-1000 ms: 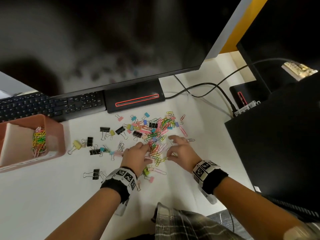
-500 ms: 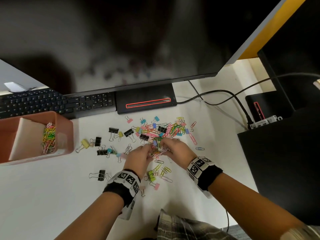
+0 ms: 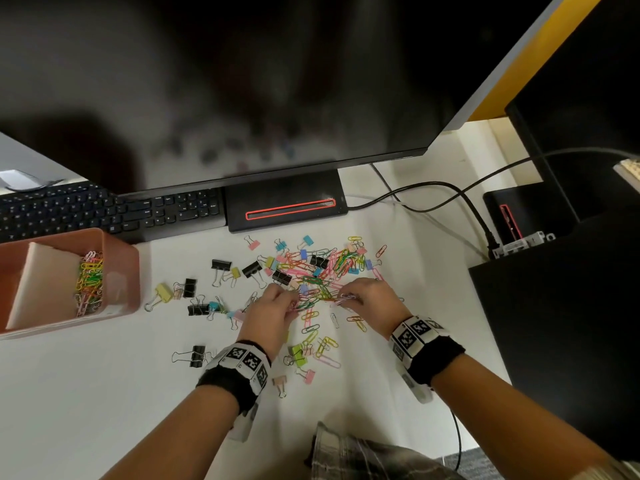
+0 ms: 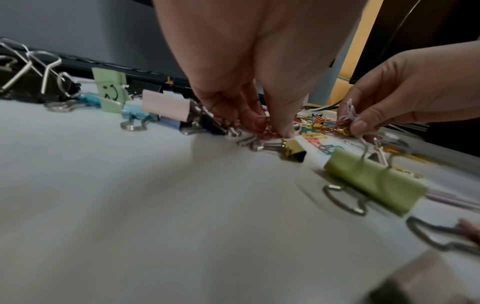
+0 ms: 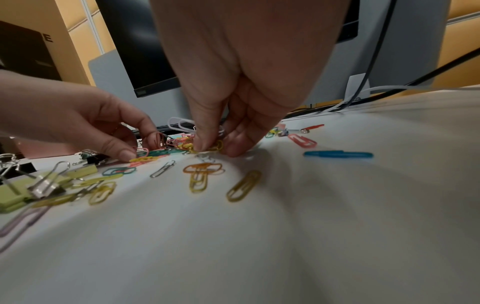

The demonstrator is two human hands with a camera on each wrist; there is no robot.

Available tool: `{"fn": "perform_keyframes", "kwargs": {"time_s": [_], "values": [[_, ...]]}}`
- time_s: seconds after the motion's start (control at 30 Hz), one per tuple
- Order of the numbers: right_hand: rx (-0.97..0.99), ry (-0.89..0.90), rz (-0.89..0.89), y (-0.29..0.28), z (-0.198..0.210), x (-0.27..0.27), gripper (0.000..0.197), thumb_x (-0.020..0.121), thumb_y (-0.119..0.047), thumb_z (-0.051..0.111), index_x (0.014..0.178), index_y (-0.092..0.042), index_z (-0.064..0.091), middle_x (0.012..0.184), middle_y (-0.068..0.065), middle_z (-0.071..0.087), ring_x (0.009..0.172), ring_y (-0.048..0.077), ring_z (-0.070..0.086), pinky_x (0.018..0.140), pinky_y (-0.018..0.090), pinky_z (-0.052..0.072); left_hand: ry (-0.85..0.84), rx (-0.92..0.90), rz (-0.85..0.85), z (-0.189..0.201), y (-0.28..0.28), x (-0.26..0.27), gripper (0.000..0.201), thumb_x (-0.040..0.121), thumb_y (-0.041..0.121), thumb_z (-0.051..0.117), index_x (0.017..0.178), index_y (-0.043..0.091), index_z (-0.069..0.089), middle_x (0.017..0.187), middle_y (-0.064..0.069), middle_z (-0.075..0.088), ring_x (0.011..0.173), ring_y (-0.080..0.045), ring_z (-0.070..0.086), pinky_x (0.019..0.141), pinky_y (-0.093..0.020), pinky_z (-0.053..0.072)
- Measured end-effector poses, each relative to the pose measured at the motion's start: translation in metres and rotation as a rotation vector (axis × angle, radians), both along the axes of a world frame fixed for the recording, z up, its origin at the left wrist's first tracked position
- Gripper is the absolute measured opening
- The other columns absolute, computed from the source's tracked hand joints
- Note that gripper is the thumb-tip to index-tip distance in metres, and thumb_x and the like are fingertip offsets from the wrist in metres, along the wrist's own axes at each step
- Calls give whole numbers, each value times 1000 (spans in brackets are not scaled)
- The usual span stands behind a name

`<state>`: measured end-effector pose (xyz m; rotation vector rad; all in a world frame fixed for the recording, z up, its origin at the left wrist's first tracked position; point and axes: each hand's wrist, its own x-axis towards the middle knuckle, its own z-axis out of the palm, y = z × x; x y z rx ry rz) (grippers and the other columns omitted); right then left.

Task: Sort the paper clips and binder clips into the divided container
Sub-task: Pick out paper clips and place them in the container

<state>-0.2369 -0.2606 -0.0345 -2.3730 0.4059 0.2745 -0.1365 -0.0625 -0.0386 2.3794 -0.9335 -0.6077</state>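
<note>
White surface holds scattered paper clips between both hands, left hand and right hand each pinching some (binder clips lie left), so gather only wire ones for the pink divided container's right compartment.

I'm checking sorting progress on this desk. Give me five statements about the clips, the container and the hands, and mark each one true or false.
1. Both hands work in the clip pile on the desk. True.
2. The container already holds coloured paper clips. True.
3. The right hand is open and holds nothing. False: its fingertips pinch a bunch of paper clips, seen in both wrist views.
4. Every binder clip is already in the container. False: many still lie on the desk, such as a black binder clip near the left hand.
5. The container sits to the right of the pile. False: it sits to the left, in front of the keyboard.
</note>
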Motion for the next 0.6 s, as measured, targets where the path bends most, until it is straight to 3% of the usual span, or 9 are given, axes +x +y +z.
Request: {"fn": "perform_keyframes", "kwargs": {"time_s": [0.17,0.3,0.37,0.43,0.53,0.6], "values": [[-18,11,-11,2,3,0,24,89,-27,60,107,-13,68,103,6,70,91,19,62,80,25,44,-77,-13,-27,-2,-3,5,13,77,6,69,90,9,70,87,-8,67,78,-25,63,75,-38,55],[-1,-13,-26,4,10,1,24,88,-27,61,106,-13,68,101,5,71,90,18,62,80,25,46,-38,-5,-34,0,-1,11,11,83,7,61,91,7,69,90,-10,68,82,-27,62,76,-30,50],[14,-29,-36,5,13,2,23,88,-26,62,106,-13,68,102,5,71,90,17,62,81,26,47,-10,-15,-13,4,1,14,14,83,9,62,94,9,70,92,-8,69,84,-23,63,79,-30,51],[28,-53,-44,7,20,3,22,87,-25,63,105,-14,69,101,4,71,89,15,63,83,26,50,-1,-50,29,11,6,18,11,81,10,66,90,12,71,86,-5,71,76,-17,64,76,-30,55],[50,-125,-36,15,35,10,22,86,-23,64,106,-13,69,102,4,71,86,9,60,83,22,48,54,-94,96,34,20,25,7,79,13,70,84,16,71,78,3,69,69,-9,64,69,-10,50],[54,-176,-13,27,50,22,22,86,-22,65,105,-13,69,101,4,71,82,3,54,80,16,42,103,-145,153,56,39,30,6,78,14,71,82,18,71,75,7,69,68,-7,64,66,-4,47]]}}
